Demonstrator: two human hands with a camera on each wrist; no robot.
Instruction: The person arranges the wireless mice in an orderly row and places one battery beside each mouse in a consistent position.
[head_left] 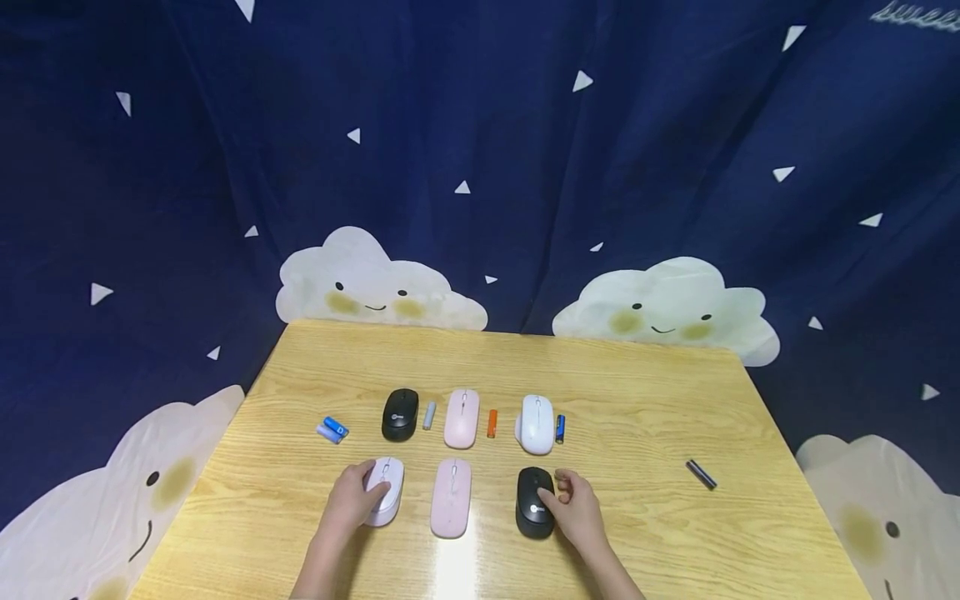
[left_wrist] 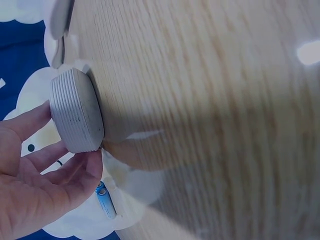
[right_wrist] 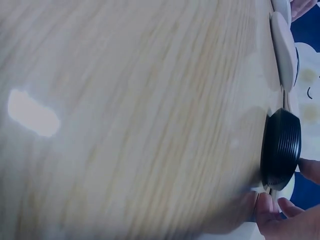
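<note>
My left hand [head_left: 352, 497] holds a white computer mouse [head_left: 386, 492] at the front left. Its thumb lies over the top while bent fingers come round the left side. From the left wrist view, the ribbed rear of that white mouse [left_wrist: 75, 112] faces me, low over the tabletop. At the front right, my right hand [head_left: 576, 510] has its thumb on top of a black mouse [head_left: 535, 502], with curled fingers at the right side. The black mouse's ribbed rear [right_wrist: 282, 150] shows in the right wrist view. Between the hands lies a pink mouse [head_left: 451, 498].
Behind stand another black mouse [head_left: 401, 414], a pink mouse [head_left: 461, 418] and a white mouse [head_left: 537, 424]. Beside them lie a grey battery [head_left: 429, 415], an orange battery [head_left: 492, 423] and a blue battery [head_left: 560, 429]. Two blue batteries [head_left: 332, 429] lie left; a dark battery [head_left: 701, 474] lies right.
</note>
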